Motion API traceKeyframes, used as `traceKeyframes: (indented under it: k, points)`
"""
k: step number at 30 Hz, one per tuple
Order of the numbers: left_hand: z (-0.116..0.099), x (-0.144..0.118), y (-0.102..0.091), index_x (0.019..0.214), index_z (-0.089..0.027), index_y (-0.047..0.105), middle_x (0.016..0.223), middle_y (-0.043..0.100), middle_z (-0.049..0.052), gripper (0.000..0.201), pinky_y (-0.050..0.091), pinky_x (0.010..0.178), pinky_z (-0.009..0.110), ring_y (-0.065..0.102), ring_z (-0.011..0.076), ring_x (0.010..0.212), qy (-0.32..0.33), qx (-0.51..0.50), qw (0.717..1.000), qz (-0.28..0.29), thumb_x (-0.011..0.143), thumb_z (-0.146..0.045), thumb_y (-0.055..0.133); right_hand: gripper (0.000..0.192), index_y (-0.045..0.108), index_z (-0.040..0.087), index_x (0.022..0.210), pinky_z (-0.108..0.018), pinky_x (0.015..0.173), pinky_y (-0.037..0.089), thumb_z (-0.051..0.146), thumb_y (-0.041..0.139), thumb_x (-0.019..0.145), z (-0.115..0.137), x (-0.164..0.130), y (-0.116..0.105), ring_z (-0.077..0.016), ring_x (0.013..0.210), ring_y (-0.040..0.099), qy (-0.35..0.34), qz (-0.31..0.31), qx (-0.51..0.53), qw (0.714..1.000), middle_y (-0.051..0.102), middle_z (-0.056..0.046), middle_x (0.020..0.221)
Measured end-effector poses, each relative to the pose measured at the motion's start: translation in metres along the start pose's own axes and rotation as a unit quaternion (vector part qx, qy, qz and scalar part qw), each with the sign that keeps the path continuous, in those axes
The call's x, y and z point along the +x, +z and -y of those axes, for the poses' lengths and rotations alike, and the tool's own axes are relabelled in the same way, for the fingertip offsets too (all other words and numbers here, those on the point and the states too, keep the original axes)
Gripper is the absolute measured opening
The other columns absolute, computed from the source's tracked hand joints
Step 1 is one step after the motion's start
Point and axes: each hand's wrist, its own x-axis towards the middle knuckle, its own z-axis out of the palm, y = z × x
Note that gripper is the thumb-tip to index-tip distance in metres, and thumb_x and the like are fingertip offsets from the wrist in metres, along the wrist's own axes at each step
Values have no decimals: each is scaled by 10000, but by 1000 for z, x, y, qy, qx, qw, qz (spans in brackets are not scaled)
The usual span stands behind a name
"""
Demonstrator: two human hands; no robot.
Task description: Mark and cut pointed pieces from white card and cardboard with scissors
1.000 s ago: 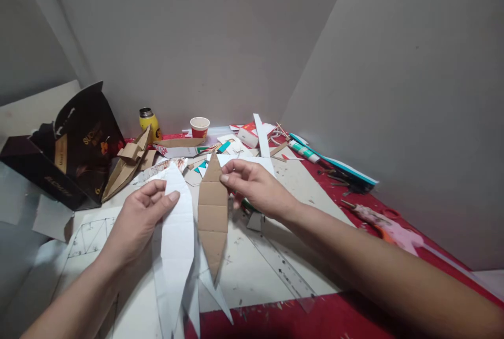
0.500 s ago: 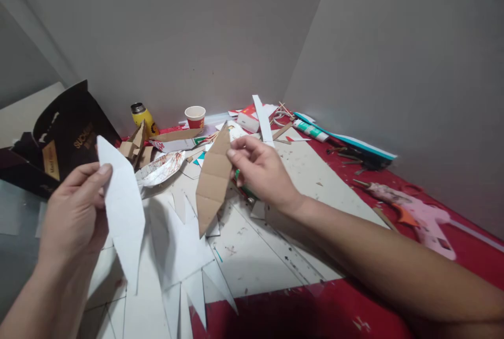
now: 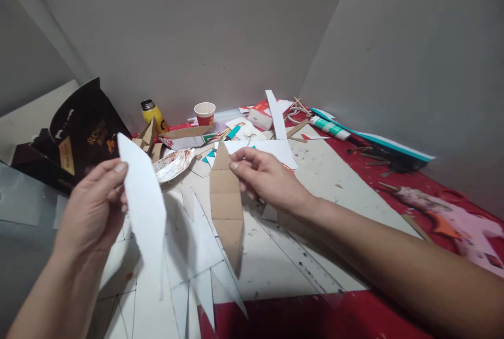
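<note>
Between the thumb and fingers of my left hand [image 3: 92,208] is a long white cardboard piece [image 3: 145,208] with pointed ends, held up off the table. My right hand [image 3: 271,176] pinches the right edge of a similar brown cardboard piece [image 3: 226,202], creased across in several places, its lower tip pointing down. The two pieces are apart. Below them lies a white cardboard cutout [image 3: 202,250] with spiky points and pencil lines. A clear ruler [image 3: 303,255] rests on the white board, to the right of the brown piece.
A black box [image 3: 79,139] leans at the left. Behind stand a yellow bottle [image 3: 153,116] and a paper cup [image 3: 205,114], near a silvery curved piece [image 3: 175,167] and cardboard scraps. A pink glue gun [image 3: 452,218] lies at the right on red cloth [image 3: 346,318].
The view has shifted left, so the table things sit further right. The brown piece has turned from leaning to nearly upright, its lower tip swinging right. Both hands keep their hold.
</note>
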Motion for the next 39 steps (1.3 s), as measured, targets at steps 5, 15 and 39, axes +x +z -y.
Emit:
traceKeyframes:
  k: [5,15,39]
  points:
    - [29,-8,23,804,-150,695,523,586,-66,250,396,358,133,496,50,398,-4,26,999,40,640,-235,862,36,523,213,847,-167,396,419,231,553,855,-5,-6,8,-104,506,493,27,77,37,996,489,74,575]
    - [45,-18,31,720,-186,700,519,623,-42,174,456,427,151,548,78,455,-17,125,986,107,715,-302,828,37,518,208,842,-182,403,446,191,526,873,-9,-10,14,-95,485,473,3,100,29,995,471,77,587]
    - [41,-10,27,738,-175,692,569,600,-47,192,450,455,165,519,72,487,-30,125,984,121,702,-295,838,110,544,198,845,-154,373,442,90,519,855,-5,-5,9,-69,415,459,33,94,44,994,494,89,552]
